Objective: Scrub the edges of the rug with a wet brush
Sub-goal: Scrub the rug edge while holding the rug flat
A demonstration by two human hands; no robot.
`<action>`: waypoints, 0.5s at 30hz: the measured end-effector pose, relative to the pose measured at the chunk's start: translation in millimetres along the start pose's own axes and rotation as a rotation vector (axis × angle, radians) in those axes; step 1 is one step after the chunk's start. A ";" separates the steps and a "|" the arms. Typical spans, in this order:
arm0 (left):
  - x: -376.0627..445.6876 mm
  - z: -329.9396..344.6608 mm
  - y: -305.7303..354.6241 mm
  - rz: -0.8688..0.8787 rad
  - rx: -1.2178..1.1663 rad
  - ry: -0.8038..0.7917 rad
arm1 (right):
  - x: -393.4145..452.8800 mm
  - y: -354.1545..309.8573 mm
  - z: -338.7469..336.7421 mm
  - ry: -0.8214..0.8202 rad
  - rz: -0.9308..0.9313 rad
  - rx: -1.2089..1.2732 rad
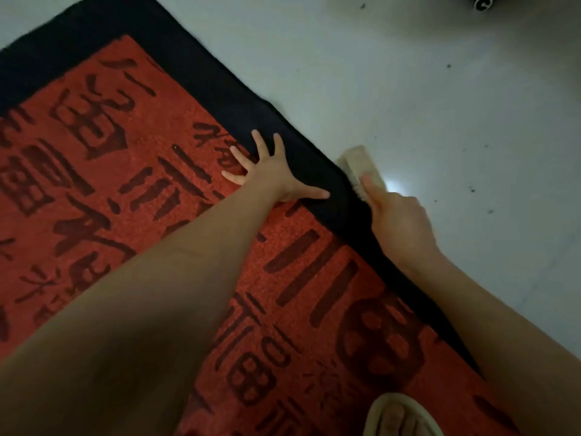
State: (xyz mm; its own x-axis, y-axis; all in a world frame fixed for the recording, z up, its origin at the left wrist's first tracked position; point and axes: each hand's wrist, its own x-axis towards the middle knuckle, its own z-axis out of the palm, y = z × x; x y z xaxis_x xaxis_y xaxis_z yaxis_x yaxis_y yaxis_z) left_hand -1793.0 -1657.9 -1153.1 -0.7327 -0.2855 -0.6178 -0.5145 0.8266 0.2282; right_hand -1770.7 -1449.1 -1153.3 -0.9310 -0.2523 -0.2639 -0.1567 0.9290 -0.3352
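Note:
A red rug (132, 171) with dark characters and a black border lies slanted across the pale floor. My left hand (270, 171) presses flat on it, fingers spread, where the red field meets the black border. A pale wooden scrub brush (358, 163) sits against the rug's right edge, its bristles touching the border. My right hand (396, 218) grips the brush's near end, with the index finger stretched along its back.
Pale tiled floor (456, 121) with dark specks stretches to the right of the rug. A foot in a light slipper (399, 416) stands on the rug at the bottom. A small round dark object (482, 2) lies at the top right.

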 end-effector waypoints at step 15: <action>17.2 8.4 16.1 0.017 0.169 0.083 | 22.2 14.4 -24.5 -0.188 -0.255 0.195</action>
State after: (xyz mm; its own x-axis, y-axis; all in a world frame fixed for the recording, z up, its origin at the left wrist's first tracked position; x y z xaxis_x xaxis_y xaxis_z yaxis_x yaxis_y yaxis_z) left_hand -1810.1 -1645.4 -1166.4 -0.7783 -0.3041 -0.5494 -0.4247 0.8994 0.1037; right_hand -1801.8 -1434.7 -1141.8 -0.7902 -0.5315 -0.3049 -0.2934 0.7651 -0.5732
